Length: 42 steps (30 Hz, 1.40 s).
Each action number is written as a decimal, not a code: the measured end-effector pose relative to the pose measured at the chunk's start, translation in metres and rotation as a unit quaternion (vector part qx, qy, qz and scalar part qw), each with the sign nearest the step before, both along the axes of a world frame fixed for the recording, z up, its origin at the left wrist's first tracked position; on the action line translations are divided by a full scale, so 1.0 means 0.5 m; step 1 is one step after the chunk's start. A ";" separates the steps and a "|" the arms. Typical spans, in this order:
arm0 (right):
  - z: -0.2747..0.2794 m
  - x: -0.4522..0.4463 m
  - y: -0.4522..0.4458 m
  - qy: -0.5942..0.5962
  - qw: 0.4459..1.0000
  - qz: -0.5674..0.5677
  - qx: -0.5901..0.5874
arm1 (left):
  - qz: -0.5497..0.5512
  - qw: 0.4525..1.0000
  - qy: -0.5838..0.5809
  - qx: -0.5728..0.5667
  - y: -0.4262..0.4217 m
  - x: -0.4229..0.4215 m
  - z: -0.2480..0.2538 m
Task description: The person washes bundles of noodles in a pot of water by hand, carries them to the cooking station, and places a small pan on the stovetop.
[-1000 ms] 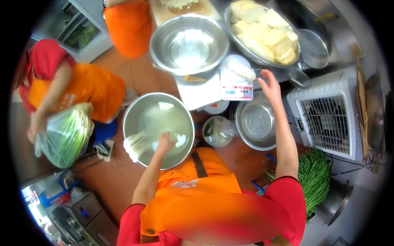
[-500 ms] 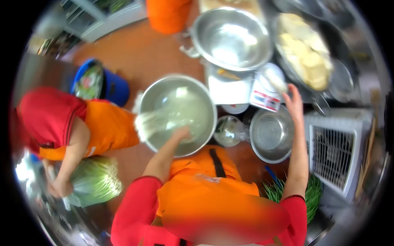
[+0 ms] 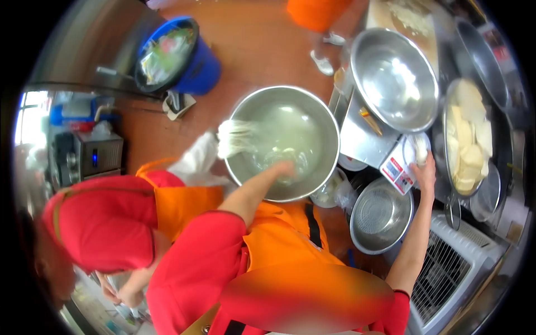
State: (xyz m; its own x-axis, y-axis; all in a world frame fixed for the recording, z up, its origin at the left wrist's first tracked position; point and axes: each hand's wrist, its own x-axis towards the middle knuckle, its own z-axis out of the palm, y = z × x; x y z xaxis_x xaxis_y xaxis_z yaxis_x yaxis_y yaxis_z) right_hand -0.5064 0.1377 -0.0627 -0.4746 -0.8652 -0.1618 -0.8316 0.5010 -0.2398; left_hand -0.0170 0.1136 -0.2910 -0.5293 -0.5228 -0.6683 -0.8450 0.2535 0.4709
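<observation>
A large metal pot (image 3: 234,103) of cloudy water stands in front of me. My left hand (image 3: 285,169) dips into the water near its close edge; the fingers are blurred and partly under the surface. White noodle-like strands (image 3: 234,139) hang over the pot's left rim and trail into the water. On the right, my right hand (image 3: 425,170) is at a white digital scale (image 3: 395,170) with a red-trimmed panel. Its fingers close around a white elongated bundle (image 3: 421,149) on the scale's plate; what the bundle is made of is unclear.
An empty metal basin (image 3: 391,78) rests on the right-hand counter, beside a pan of pale slices (image 3: 468,139). Below the scale is a perforated metal basin (image 3: 379,218). A blue bin (image 3: 201,67) stands at the far left. A co-worker in a red cap (image 3: 106,223) bends close on my left.
My right hand has come down from open beside the scale onto the white bundle. My left hand stays in the pot. The view has turned, and the co-worker appears nearer.
</observation>
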 end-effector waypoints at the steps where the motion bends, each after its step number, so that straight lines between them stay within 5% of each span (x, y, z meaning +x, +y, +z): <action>1: 0.002 -0.001 -0.006 0.001 1.000 -0.003 -0.009 | -0.030 0.999 -0.007 0.031 -0.002 -0.008 0.004; 4: 0.031 0.037 -0.016 0.006 0.999 -0.023 0.020 | -0.071 0.993 -0.013 0.089 0.000 -0.007 -0.004; 8: -0.041 -0.034 0.025 -0.149 0.984 -0.038 -0.089 | -0.118 0.989 0.000 0.089 -0.001 -0.007 -0.049; 13: 0.100 0.129 0.077 -0.447 0.858 -0.119 -0.223 | 0.019 0.996 0.077 0.032 -0.074 0.021 0.198; 16: 0.107 0.217 0.119 -0.581 0.771 -0.124 -0.231 | -0.020 0.952 0.170 -0.255 -0.080 0.064 0.312; 19: 0.071 0.306 0.137 -0.683 0.693 -0.101 -0.208 | 0.012 0.953 0.267 -0.143 -0.105 0.079 0.362; 22: 0.036 0.402 0.114 -0.767 0.621 -0.041 -0.157 | 0.084 0.987 0.138 -0.001 -0.114 0.060 0.473; 29: 0.015 0.572 0.032 -0.764 0.636 0.109 0.018 | 0.154 0.964 0.200 0.084 -0.093 0.079 0.502; 30: 0.001 0.591 0.027 -0.741 0.655 0.146 0.020 | 0.114 0.987 0.082 0.081 -0.105 0.068 0.561; 32: 0.032 0.608 0.014 -0.704 0.676 0.197 0.092 | 0.198 0.940 0.264 0.082 -0.085 0.088 0.522; 35: 0.055 0.614 0.032 -0.706 0.678 0.176 0.110 | 0.264 0.845 0.386 0.258 -0.099 0.137 0.445; 38: 0.070 0.612 0.055 -0.740 0.653 0.122 0.101 | 0.139 0.957 0.242 0.086 -0.115 0.151 0.475; 42: 0.104 0.609 0.061 -0.747 0.654 0.090 0.072 | 0.003 0.959 0.254 -0.129 -0.110 0.168 0.480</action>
State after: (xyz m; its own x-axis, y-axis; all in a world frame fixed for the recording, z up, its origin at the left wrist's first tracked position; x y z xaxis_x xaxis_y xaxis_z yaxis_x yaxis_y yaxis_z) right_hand -0.2022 0.1684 -0.0107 0.4147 -0.8101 -0.4144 0.2294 0.5338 -0.8139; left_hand 0.0672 0.0589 -0.0509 -0.7493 -0.6392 -0.1729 -0.5242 0.4131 0.7447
